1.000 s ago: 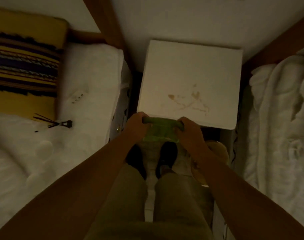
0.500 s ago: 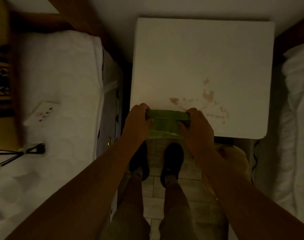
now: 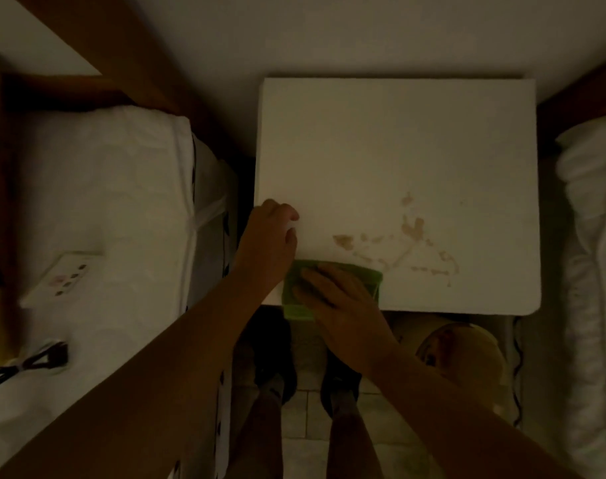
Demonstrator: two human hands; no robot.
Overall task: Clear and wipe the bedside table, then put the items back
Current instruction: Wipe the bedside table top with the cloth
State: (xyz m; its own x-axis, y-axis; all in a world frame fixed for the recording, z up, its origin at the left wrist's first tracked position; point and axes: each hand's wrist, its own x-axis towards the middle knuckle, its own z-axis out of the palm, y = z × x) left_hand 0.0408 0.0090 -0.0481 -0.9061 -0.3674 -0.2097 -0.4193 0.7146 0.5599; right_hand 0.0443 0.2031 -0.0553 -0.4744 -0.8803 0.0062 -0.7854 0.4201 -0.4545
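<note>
The white bedside table (image 3: 398,150) fills the middle of the view, with brown smears (image 3: 412,233) on its near right part. A folded green cloth (image 3: 296,307) lies on the table's near left edge and hangs slightly over it. My right hand (image 3: 343,299) presses flat on the cloth, fingers straight and pointing left. My left hand (image 3: 268,240) rests at the table's left edge with loosely curled fingers and holds nothing.
A white bed (image 3: 104,209) lies to the left, carrying a white remote (image 3: 61,276) and a black cable bundle (image 3: 46,356). Another white bed (image 3: 591,236) is on the right. A round tan object (image 3: 467,357) sits on the floor under the table's near right corner.
Both hands held the cloth stretched between them before. Now the cloth lies on the table under my right hand, and my left hand has let go and moved to the table's left edge.
</note>
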